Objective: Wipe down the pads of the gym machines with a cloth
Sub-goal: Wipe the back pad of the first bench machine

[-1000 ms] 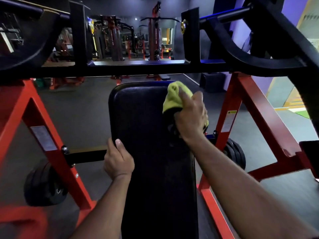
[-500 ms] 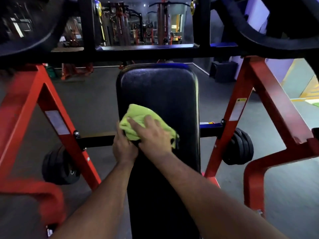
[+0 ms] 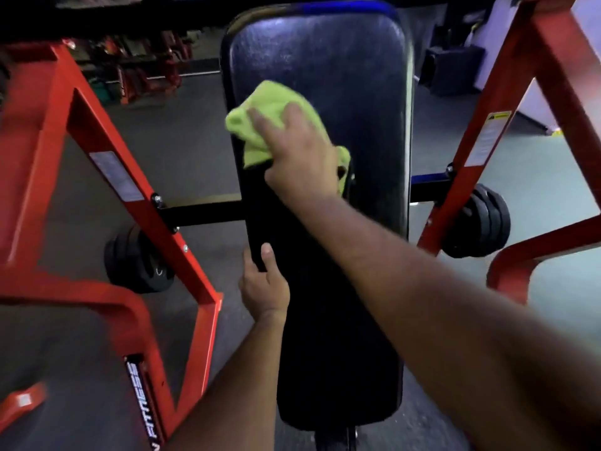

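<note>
A long black bench pad [image 3: 357,76] runs down the middle of the head view. On its upper left part lies a lime-green cloth [image 3: 260,105]. My right hand [image 3: 299,157] presses on the cloth with fingers stretched over it, and a bit of cloth pokes out under the palm's right side. Lower down, my left hand [image 3: 263,288] grips the pad's left edge, thumb on top and fingers round the side.
Red steel frame legs stand on the left [image 3: 107,148] and right [image 3: 507,125] of the pad. A black crossbar [image 3: 201,213] joins them behind it. Black weight plates hang at the left [image 3: 136,262] and right [image 3: 481,219]. Grey floor lies around.
My right hand with the cloth swept from the pad's upper right edge to its left side, then slightly up. My left hand slid down the pad's left edge. The camera tilted down.
</note>
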A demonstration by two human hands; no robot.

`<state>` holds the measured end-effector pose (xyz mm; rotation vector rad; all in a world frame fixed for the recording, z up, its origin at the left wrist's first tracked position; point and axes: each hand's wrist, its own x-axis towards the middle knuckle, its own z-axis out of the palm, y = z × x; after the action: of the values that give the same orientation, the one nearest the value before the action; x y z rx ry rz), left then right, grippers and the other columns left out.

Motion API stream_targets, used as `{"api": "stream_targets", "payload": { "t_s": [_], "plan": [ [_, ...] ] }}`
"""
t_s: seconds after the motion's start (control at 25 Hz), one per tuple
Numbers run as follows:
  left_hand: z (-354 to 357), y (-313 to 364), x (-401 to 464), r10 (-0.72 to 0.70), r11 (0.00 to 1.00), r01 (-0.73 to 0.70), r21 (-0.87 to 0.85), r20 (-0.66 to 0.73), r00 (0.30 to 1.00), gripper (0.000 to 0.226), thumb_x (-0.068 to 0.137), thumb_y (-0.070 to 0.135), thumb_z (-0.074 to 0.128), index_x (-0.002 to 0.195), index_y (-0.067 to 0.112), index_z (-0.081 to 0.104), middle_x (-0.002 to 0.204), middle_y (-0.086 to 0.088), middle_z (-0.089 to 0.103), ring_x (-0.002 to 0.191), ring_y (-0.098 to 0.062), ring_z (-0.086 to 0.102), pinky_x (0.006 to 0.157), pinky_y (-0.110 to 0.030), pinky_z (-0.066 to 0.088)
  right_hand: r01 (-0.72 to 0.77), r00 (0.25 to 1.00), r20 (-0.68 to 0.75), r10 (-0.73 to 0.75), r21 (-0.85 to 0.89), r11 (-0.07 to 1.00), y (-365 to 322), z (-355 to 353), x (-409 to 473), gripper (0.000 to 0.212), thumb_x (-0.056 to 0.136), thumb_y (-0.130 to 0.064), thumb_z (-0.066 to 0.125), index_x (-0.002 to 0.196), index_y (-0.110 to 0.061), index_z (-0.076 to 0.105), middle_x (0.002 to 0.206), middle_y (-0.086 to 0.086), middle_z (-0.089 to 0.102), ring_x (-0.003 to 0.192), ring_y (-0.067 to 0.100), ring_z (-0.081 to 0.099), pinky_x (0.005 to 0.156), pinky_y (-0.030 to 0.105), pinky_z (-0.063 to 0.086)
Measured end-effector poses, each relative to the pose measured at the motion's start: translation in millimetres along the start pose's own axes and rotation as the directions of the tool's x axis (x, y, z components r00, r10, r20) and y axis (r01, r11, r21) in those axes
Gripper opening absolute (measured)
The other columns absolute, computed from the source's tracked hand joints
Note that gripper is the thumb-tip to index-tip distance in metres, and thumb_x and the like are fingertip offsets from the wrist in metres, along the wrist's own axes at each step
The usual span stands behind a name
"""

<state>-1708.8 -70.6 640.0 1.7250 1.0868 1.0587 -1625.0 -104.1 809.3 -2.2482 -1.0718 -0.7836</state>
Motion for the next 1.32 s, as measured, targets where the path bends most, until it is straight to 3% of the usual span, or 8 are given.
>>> {"api": "stream_targets", "payload": {
  "t_s": [0.24, 0.36, 0.52, 0.68, 0.8, 1.04, 1.2, 1.32],
  "plan": [
    [7.5, -21.9, 7.2, 0.071, 0.997, -0.071, 0.01, 0.027, 0.997, 0.062, 0.083, 0.05, 0.034, 0.121, 0.008, 0.06, 0.109, -0.021, 0.068, 0.101, -0.037, 0.063, 0.079, -0.036, 0.044, 0.279, 0.959, 0.071, -0.276, -0.036, 0.96, 15.8, 44.2, -118.2, 0.044, 0.078, -0.03, 0.062, 0.121, -0.033, 0.068, 0.098, 0.003, 0.054, 0.076, 0.027, 0.057, 0.047, 0.032, 0.048],
    [8.5, -16.7, 3.3, 0.109, 0.994, -0.109, -0.008, -0.046, 0.993, 0.068, 0.091, 0.055, 0.02, 0.114, 0.004, 0.059, 0.101, -0.023, 0.068, 0.094, -0.042, 0.062, 0.077, -0.043, 0.045, -0.119, 0.986, -0.109, 0.123, 0.037, 0.992, 72.3, 5.0, -126.2, 0.064, 0.058, -0.012, 0.067, 0.119, -0.032, 0.071, 0.094, 0.006, 0.046, 0.068, 0.029, 0.054, 0.045, 0.03, 0.045],
    [11.1, -17.4, 1.5, 0.098, 0.995, -0.095, 0.034, -0.07, 0.993, 0.074, 0.091, 0.06, 0.016, 0.117, 0.005, 0.059, 0.099, -0.019, 0.07, 0.095, -0.042, 0.062, 0.08, -0.044, 0.048, -0.544, 0.773, -0.275, 0.571, 0.175, 0.821, 100.0, -32.1, -36.2, 0.067, 0.069, 0.001, 0.059, 0.125, -0.036, 0.066, 0.101, 0.005, 0.047, 0.076, 0.022, 0.045, 0.066, 0.027, 0.035],
    [11.8, -17.1, 3.8, 0.111, 0.993, -0.107, 0.059, -0.084, 0.99, 0.073, 0.091, 0.054, 0.02, 0.12, -0.001, 0.059, 0.106, -0.029, 0.067, 0.099, -0.048, 0.059, 0.079, -0.046, 0.042, -0.02, 0.987, -0.157, 0.034, 0.095, 0.995, 2.0, 17.9, -28.0, 0.056, 0.065, -0.01, 0.07, 0.118, -0.029, 0.071, 0.109, 0.011, 0.062, 0.086, 0.031, 0.063, 0.06, 0.032, 0.05],
    [14.2, -22.0, 6.4, 0.137, 0.99, -0.136, 0.035, -0.06, 0.989, 0.075, 0.092, 0.057, 0.02, 0.111, -0.004, 0.06, 0.098, -0.036, 0.063, 0.09, -0.053, 0.058, 0.07, -0.048, 0.037, 0.265, 0.957, 0.106, -0.272, 0.076, 0.961, -39.3, 49.0, -87.9, 0.039, 0.082, -0.027, 0.044, 0.11, -0.025, 0.072, 0.105, 0.007, 0.057, 0.085, 0.027, 0.059, 0.055, 0.035, 0.053],
    [13.5, -25.5, 5.1, 0.197, 0.98, -0.197, 0.012, -0.086, 0.977, 0.067, 0.093, 0.051, 0.017, 0.096, -0.004, 0.055, 0.083, -0.029, 0.061, 0.079, -0.048, 0.056, 0.064, -0.031, 0.019, -0.032, 0.99, -0.132, 0.043, 0.083, 0.996, 58.0, 26.4, -148.7, 0.055, 0.063, -0.017, 0.061, 0.114, -0.032, 0.073, 0.089, 0.001, 0.042, 0.064, 0.027, 0.054, 0.042, 0.027, 0.041],
    [14.2, -21.8, 0.9, 0.187, 0.982, -0.183, 0.04, -0.127, 0.974, 0.057, 0.097, 0.043, 0.022, 0.099, -0.002, 0.057, 0.081, -0.025, 0.063, 0.077, -0.046, 0.057, 0.063, -0.026, 0.019, -0.389, 0.839, -0.321, 0.439, 0.21, 0.897, 79.4, -2.9, -78.8, 0.06, 0.064, -0.003, 0.058, 0.113, -0.033, 0.074, 0.083, 0.003, 0.039, 0.059, 0.021, 0.041, 0.051, 0.029, 0.034],
    [12.6, -18.2, 1.1, 0.141, 0.989, -0.136, 0.057, -0.095, 0.985, 0.046, 0.098, 0.032, 0.028, 0.101, -0.002, 0.058, 0.087, -0.028, 0.064, 0.083, -0.048, 0.058, 0.067, -0.038, 0.026, -0.272, 0.869, -0.352, 0.349, 0.248, 0.93, 18.8, 9.5, -27.9, 0.052, 0.064, -0.006, 0.061, 0.108, -0.029, 0.076, 0.09, 0.009, 0.058, 0.065, 0.03, 0.057, 0.05, 0.03, 0.039]
  ]
}}
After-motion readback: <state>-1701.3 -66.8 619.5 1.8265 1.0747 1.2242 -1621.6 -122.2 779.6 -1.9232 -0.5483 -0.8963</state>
